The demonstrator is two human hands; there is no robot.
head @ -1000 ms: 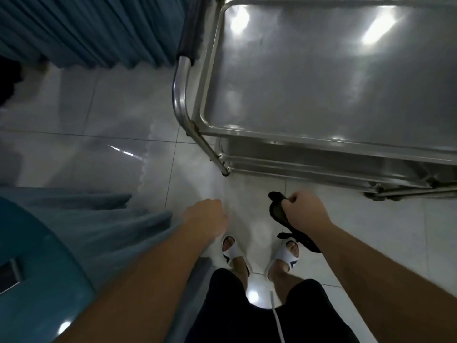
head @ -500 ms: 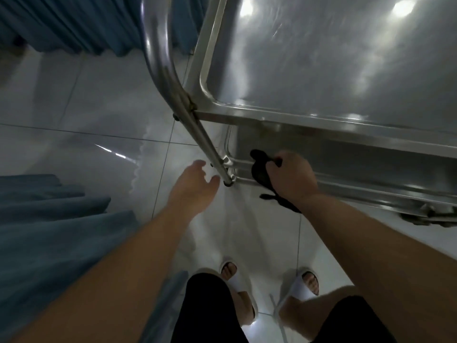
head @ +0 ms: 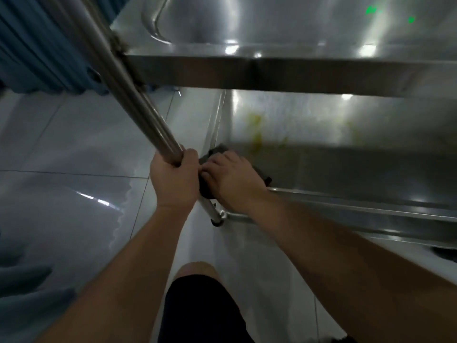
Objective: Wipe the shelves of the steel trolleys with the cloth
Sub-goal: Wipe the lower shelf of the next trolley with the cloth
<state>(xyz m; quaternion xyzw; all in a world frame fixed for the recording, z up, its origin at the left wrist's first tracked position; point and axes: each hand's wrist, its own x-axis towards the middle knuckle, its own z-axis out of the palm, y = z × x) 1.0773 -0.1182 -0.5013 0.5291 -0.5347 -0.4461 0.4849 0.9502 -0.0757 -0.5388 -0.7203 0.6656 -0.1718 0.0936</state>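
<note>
My left hand [head: 174, 180] is wrapped tight round the slanted steel post [head: 138, 105] of the trolley, fingers curled over it just above the lower shelf's corner. My right hand [head: 231, 180] lies on the dark cloth [head: 207, 157], fingers bent over it and pressing it down on the lower shelf [head: 346, 167] at its near left corner, right beside my left hand. Yellowish smears [head: 257, 132] show on that shelf just beyond the cloth. The top shelf [head: 272, 23] hangs above, shiny with light reflections. A blue curtain [head: 42, 50] hangs at the left over the pale tiled floor [head: 74, 149]
</note>
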